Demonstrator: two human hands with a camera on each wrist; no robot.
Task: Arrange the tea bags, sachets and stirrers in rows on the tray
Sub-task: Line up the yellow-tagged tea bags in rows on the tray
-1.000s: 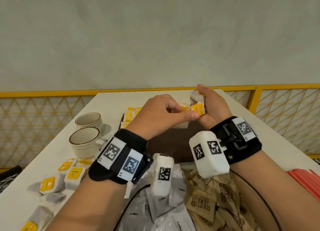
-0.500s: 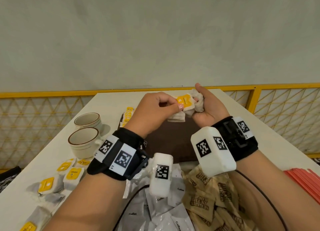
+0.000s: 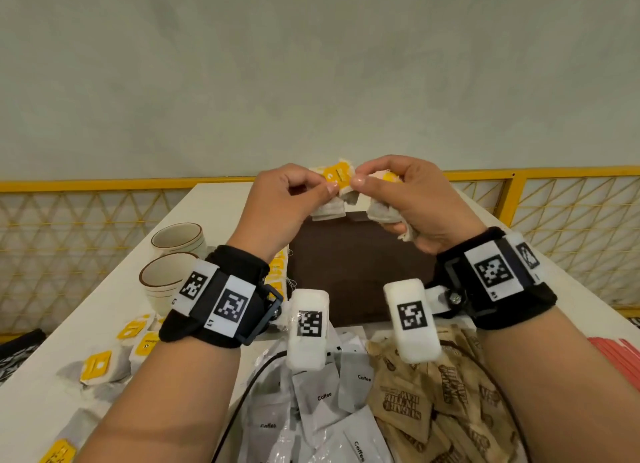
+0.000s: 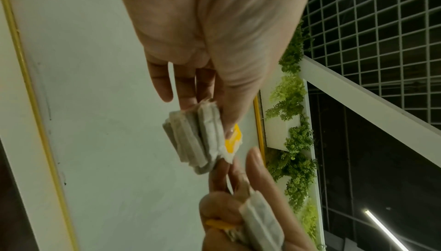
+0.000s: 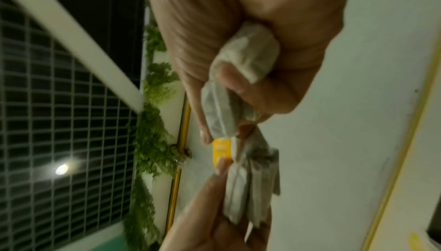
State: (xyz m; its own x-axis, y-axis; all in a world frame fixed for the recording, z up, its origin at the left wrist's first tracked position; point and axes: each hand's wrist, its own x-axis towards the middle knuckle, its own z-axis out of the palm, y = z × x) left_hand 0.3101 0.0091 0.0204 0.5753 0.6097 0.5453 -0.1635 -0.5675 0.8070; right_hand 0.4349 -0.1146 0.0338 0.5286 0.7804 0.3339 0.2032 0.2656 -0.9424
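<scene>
My left hand (image 3: 287, 199) pinches yellow-tagged tea bags (image 3: 332, 192); my right hand (image 3: 408, 199) grips others. Near: sachets (image 3: 325, 396) reading "Coffee", brown packets (image 3: 408, 407) "Sugar in the Raw".

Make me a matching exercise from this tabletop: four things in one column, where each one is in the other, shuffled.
Things:
1. coffee sachets
2. brown sugar sachets
3. two cups
4. tea bags with the yellow tag

Places:
A. held up between both hands, over the dark tray
B. near edge of the table, right of the white pile
C. left of the tray, on the table
D. near edge, under the left wrist

Pairs: 1-D, 2-B, 3-C, 4-A
</scene>
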